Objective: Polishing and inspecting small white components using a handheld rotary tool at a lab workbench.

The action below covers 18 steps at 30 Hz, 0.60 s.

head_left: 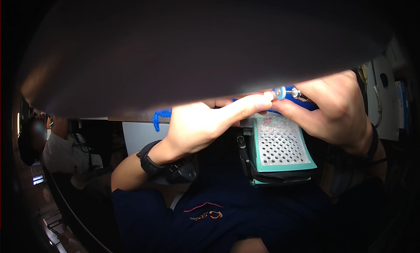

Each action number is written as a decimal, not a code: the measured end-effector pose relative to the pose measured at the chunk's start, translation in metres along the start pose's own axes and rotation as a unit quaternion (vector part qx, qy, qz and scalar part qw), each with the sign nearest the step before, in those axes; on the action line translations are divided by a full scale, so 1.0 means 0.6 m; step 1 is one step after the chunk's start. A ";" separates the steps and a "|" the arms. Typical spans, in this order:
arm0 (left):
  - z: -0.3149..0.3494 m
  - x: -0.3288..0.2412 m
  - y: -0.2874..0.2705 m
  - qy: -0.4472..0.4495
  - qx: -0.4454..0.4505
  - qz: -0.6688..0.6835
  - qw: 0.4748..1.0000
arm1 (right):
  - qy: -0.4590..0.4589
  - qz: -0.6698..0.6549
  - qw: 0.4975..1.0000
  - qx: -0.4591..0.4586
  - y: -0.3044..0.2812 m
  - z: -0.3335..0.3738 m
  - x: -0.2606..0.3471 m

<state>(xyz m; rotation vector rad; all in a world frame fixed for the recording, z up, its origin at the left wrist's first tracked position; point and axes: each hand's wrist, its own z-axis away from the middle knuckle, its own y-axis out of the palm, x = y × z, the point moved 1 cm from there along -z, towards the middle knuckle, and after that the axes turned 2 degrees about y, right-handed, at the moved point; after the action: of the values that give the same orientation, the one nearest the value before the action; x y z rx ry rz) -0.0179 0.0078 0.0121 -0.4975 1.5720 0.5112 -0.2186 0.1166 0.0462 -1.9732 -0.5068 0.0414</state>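
Observation:
My left hand [205, 124] reaches to the right, its fingertips pinched on something too small to make out beside a small blue polishing wheel [280, 93]. The wheel sits on the metal tip of a rotary handpiece [299, 94], which my right hand [333, 111] grips. Both hands meet just above a teal box with a perforated metal top [280, 143]. A black band sits on each wrist.
A large dark blurred shape [197, 47] covers the upper half of the view. A blue cloth or cord [161, 116] hangs at its lower edge. Another person [57, 150] in a white top sits at the far left. A white wall panel [387, 104] stands at the right.

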 end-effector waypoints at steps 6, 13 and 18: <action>0.001 -0.002 -0.006 -0.022 0.006 0.003 1.000 | -0.008 0.002 1.000 0.002 0.001 -0.001 0.005; 0.000 -0.005 -0.001 -0.012 0.001 -0.020 1.000 | 0.000 0.000 1.000 0.013 -0.001 0.003 0.003; -0.003 -0.008 0.001 -0.019 0.001 -0.005 1.000 | 0.005 -0.003 1.000 0.015 -0.002 0.005 0.003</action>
<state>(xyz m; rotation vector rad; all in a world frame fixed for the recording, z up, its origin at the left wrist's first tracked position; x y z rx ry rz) -0.0195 0.0073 0.0172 -0.4914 1.5328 0.5094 -0.2184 0.1201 0.0464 -1.9404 -0.5032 0.0342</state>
